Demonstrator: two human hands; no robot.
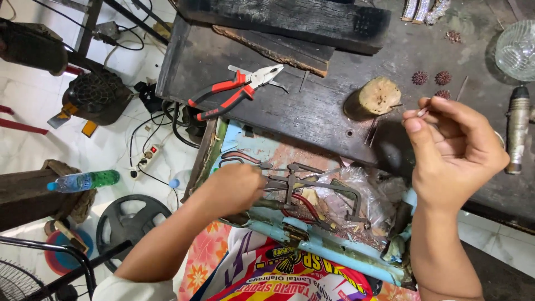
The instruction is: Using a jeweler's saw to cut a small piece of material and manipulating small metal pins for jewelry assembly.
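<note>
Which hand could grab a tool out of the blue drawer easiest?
The left hand, probably. It is already down inside the drawer, right among the tools. The right hand is up over the bench, pinching a small thin piece.

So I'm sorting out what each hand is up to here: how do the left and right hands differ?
The left hand is down in the open blue drawer, among metal tools; the right hand is raised above the dark workbench. The left hand's fingers are hidden; the right hand pinches a small thin piece between fingertips. Both are bare.
</note>
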